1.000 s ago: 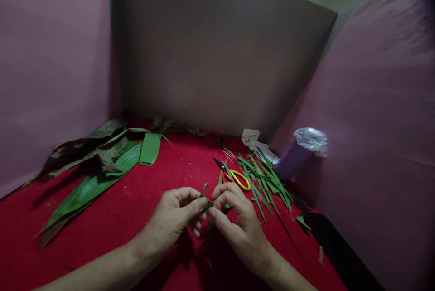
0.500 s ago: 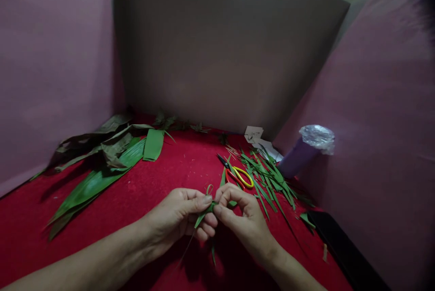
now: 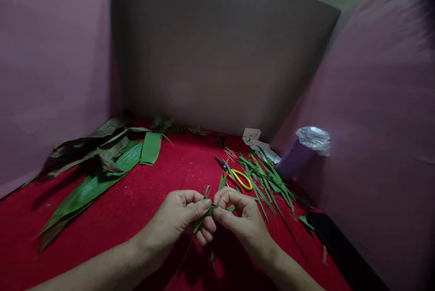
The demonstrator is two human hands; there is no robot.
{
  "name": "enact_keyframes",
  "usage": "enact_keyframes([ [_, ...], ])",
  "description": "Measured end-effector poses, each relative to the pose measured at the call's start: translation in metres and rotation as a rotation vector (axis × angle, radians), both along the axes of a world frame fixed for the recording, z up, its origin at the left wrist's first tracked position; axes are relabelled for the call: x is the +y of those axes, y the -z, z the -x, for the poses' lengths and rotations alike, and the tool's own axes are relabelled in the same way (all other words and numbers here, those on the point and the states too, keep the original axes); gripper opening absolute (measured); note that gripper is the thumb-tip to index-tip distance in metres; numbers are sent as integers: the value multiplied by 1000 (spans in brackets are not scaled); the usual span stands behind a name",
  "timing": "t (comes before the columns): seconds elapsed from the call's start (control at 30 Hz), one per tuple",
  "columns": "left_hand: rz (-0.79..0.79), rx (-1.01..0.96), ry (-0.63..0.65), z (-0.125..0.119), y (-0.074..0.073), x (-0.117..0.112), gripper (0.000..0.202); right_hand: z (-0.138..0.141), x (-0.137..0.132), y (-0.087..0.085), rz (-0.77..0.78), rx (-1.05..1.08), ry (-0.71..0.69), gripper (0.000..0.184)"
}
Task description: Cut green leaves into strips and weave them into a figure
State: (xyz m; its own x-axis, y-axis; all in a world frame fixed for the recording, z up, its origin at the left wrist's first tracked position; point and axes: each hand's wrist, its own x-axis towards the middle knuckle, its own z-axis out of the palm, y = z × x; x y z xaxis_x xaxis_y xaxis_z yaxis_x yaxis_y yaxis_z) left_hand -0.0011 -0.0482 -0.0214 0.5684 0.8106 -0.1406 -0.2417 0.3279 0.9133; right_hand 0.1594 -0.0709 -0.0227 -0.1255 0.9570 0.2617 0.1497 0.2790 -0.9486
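Between my two hands is a small piece of folded green leaf strips (image 3: 199, 224), with a little loop standing up and thin ends hanging below. My left hand (image 3: 188, 216) pinches it between thumb and fingers. On its other side, my right hand (image 3: 239, 214) closes thumb and forefinger on the same leaf piece. The fingers hide how the strips cross. Just beyond my right hand lie scissors (image 3: 242, 179) with one red and one yellow handle loop, a leaf strip lying across them.
Cut leaf strips (image 3: 268, 182) are heaped at right, near a purple cup (image 3: 294, 160) topped with clear plastic. A black flat object (image 3: 340, 250) lies along the right edge. Large green leaves (image 3: 91, 196) and dried leaves (image 3: 108, 152) lie left on the red cloth (image 3: 183, 164).
The view has shifted slightly. Both hands keep their pinch on the leaf piece, with only a slight movement of the fingers.
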Motion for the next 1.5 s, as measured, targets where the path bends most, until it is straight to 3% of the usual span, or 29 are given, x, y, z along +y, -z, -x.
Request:
enact_keyframes([
  [0.5, -62, 56, -17, -2, 6, 0, 29, 2, 2, 4, -186, -174, 81, 21],
  [0.77, 5, 61, -62, -4, 2, -1, 28, 4, -1, 3, -201, -204, 88, 21],
  [1.17, -15, 5, -56, 2, 4, 0, 20, 4, -1, 3, -113, -221, 81, 16],
  [1.3, -68, 20, -129, 6, -1, 7, 18, 1, 0, 5, -21, -123, 76, 9],
  [1.5, -107, 76, -279, 18, -6, 25, 16, -4, 9, 2, 27, 79, 19, 15],
])
